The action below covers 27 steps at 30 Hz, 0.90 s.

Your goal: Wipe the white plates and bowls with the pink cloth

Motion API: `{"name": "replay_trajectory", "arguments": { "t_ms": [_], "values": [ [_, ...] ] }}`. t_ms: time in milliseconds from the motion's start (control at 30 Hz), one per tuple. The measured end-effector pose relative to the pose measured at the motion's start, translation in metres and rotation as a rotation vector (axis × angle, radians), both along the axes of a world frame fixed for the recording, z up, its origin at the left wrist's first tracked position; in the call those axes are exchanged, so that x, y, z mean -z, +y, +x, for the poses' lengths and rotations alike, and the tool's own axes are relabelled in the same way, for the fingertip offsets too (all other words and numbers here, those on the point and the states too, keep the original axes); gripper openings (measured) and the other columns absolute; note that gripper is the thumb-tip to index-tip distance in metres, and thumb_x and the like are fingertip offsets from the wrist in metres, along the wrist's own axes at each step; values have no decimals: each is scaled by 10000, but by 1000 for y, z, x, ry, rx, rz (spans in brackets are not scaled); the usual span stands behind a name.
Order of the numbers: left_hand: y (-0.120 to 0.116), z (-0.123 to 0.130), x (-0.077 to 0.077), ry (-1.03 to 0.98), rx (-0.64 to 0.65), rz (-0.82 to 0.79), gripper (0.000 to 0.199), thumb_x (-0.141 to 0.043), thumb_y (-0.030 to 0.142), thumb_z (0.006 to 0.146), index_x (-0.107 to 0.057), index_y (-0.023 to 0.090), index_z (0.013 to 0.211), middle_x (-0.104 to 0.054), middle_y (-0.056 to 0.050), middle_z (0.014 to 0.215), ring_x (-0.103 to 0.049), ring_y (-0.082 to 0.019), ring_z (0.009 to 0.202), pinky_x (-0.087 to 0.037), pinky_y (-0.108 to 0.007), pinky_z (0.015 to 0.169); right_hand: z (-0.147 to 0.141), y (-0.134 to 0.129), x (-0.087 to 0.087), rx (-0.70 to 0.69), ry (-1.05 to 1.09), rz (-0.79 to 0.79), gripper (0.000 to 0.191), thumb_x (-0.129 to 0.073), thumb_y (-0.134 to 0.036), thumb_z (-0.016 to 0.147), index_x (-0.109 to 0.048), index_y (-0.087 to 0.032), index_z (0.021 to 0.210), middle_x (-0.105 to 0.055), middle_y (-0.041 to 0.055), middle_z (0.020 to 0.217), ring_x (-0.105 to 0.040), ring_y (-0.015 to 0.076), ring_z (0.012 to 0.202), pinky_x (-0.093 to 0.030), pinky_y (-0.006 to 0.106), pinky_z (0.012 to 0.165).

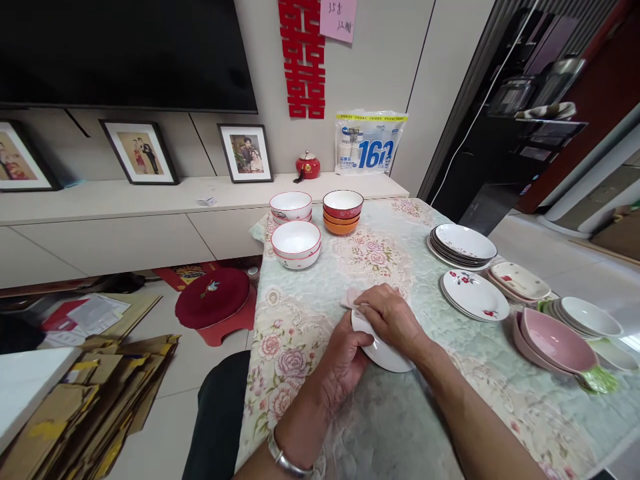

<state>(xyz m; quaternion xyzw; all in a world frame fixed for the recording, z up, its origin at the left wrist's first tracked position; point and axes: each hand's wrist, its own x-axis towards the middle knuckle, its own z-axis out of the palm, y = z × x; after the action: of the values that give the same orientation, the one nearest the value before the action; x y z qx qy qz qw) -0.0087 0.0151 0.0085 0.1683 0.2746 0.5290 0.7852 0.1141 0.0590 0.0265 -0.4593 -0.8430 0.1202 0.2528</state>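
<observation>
A white plate (393, 357) is held low over the near part of the table, its face partly covered by the hands. My left hand (345, 353) grips the plate's left edge, thumb on top, with a silver bangle on that wrist. Across the plate's upper part lies my right hand (390, 317), fingers together and pressing a pale pink cloth (352, 297) that sticks out beyond the fingertips. Farther back stand stacked white bowls (296, 240) with red rims, beside a stack of red and orange bowls (343, 212).
On the right of the flowered tablecloth (295, 363) are dark-edged plates (465, 241), flowered plates (476, 293), pink bowls (557, 339) and small white bowls (591, 317). A red stool (214, 297) and flattened cardboard (100, 400) are at the left. Behind runs a low cabinet (190, 200).
</observation>
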Motion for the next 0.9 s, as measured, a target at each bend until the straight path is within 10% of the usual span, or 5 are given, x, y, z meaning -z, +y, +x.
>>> {"name": "replay_trajectory", "arguments": {
  "t_ms": [233,567,900],
  "values": [
    [-2,-3,-2,41,44,-23,654,-537,-15,496,-617,157,1123,-701,-70,946,-600,-222,890,-431,-288,718,32,18,11,338,-22,-48,243,-451,-251,931,-685,-185,926,-652,76,915,-572,207,890,-412,317,799],
    [-1,-3,-1,-1,30,6,473,-521,-43,470,-652,151,881,-639,-2,756,-528,-116,669,-376,-230,637,-7,-6,-6,-124,-21,16,182,-496,-215,925,-665,-217,858,-647,28,884,-529,187,888,-374,335,840],
    [2,-4,-1,29,-95,-48,513,-625,65,554,-669,125,1061,-718,-76,902,-615,-242,907,-445,-315,772,24,12,8,358,-59,-34,217,-486,-266,924,-679,-180,972,-646,89,938,-574,217,919,-405,310,796]
  ]
}}
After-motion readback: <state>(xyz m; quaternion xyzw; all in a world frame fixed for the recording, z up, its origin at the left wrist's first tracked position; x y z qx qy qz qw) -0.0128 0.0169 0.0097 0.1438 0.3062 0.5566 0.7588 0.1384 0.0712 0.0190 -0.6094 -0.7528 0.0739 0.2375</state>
